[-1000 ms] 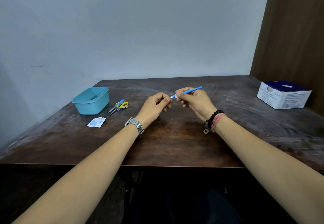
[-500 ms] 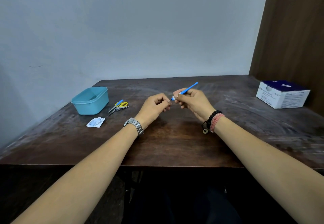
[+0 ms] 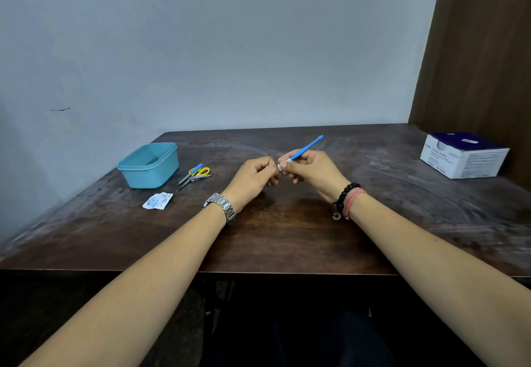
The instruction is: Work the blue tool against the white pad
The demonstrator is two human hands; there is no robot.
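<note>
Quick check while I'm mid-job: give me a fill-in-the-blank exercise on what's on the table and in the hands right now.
1. The right hand grips a thin ____ plastic stick with a white tip.
2. The left hand, fingers curled, wears a ____ wristwatch on its wrist.
3. The yellow-handled scissors lie just right of the teal plastic ____.
4. The white-and-navy cardboard box sits at the table's far ____ side.

Missing words: blue; silver metal; tub; right
</note>
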